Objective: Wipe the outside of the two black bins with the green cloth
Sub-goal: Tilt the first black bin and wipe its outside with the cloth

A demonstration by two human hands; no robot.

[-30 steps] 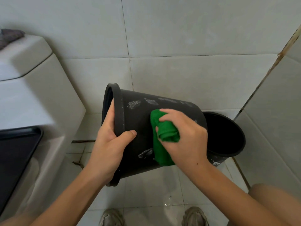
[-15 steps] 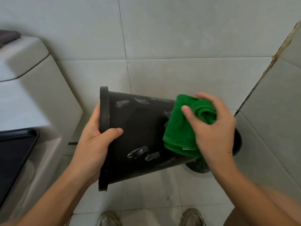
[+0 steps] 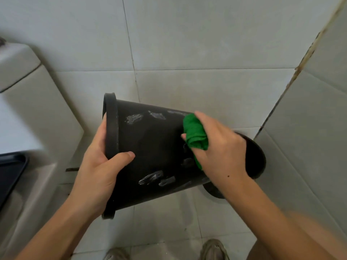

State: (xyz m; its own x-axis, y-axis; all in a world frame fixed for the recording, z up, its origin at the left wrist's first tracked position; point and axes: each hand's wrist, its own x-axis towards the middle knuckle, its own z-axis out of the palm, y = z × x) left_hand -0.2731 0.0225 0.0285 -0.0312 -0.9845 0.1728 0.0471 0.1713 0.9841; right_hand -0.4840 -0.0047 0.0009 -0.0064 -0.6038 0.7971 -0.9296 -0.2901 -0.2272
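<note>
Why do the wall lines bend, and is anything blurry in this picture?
Head view: the wide-angle lens bows the tile seams; the held bin, green cloth and both hands, left and right, look sharp; the right forearm smears at the lower right corner; lighting is soft, without glare.

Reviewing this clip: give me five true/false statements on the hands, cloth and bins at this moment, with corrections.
1. The left hand grips the held bin at its rim. True.
2. The green cloth is in the left hand. False: the right hand holds it.
3. The held bin stands upright on the floor. False: it is tipped sideways, lifted.
4. A second bin sits behind the right hand. True.
5. The held bin's side is spotless. False: pale smears show.
</note>
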